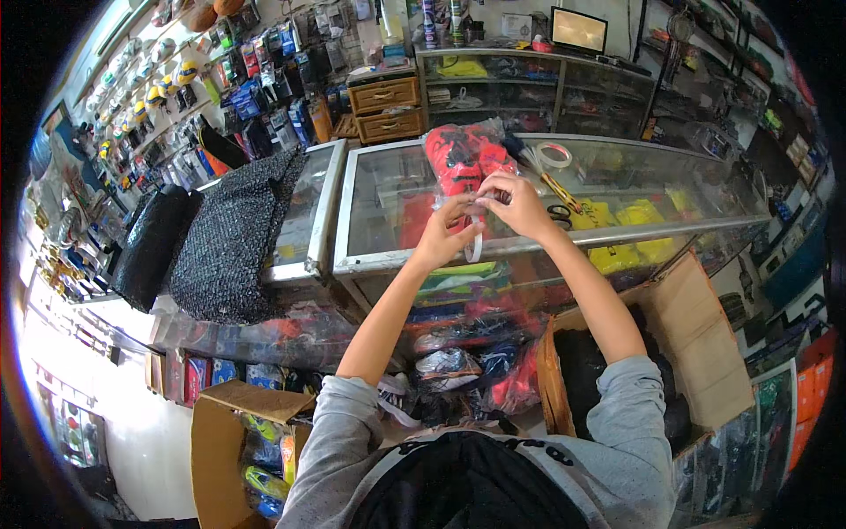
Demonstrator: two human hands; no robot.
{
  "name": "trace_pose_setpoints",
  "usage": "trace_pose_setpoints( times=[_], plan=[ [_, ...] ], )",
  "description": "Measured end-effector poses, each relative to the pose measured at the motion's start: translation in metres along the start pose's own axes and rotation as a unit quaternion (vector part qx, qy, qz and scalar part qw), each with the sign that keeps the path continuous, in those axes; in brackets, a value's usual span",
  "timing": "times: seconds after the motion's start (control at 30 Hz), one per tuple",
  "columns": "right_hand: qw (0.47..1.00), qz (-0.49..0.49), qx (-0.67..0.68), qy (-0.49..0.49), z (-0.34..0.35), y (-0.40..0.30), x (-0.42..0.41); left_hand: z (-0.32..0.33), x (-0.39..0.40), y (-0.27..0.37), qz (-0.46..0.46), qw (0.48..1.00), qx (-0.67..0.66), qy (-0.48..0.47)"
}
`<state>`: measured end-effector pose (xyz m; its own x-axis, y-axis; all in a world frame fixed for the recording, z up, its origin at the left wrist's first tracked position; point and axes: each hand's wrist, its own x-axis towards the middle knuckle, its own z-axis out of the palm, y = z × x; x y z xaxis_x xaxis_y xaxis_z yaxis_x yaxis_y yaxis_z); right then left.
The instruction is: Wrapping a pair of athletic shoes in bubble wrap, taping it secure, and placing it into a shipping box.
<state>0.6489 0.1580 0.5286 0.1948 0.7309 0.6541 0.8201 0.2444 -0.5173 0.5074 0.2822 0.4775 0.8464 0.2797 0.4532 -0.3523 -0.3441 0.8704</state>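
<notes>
My left hand [451, 228] and my right hand [514, 203] meet at the fingertips above the front part of a glass display counter [377, 218]. A narrow whitish ring, seemingly a roll of tape [476, 246], hangs at my left thumb and fingers. My right fingers are pinched together beside it; whatever is between them is too small to make out. Just beyond the hands lies a clear plastic bag of red items with black markings [456, 155]. To the right on the glass rest another tape roll [554, 155], a yellow-and-black cutter [560, 192] and black-handled scissors [560, 215].
A black textured sheet [228, 244] drapes over the left counter beside a black roll [155, 244]. Open cardboard boxes stand low at left [211, 456] and right [700, 337]. Bagged shoes [449, 369] lie below the counter. Behind are wooden drawers [384, 96] and a monitor [579, 30].
</notes>
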Motion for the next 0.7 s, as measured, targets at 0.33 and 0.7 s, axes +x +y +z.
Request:
trace_pose_setpoints(
  times=[0.33,0.7],
  plan=[
    [0.979,0.083,0.158,-0.098,0.021,-0.021,-0.019,-0.007,0.004,-0.014,-0.066,0.993,-0.092,0.032],
    [0.986,0.158,0.050,-0.016,0.020,0.013,-0.010,-0.005,-0.001,-0.006,-0.086,0.994,-0.065,0.009]
  ],
)
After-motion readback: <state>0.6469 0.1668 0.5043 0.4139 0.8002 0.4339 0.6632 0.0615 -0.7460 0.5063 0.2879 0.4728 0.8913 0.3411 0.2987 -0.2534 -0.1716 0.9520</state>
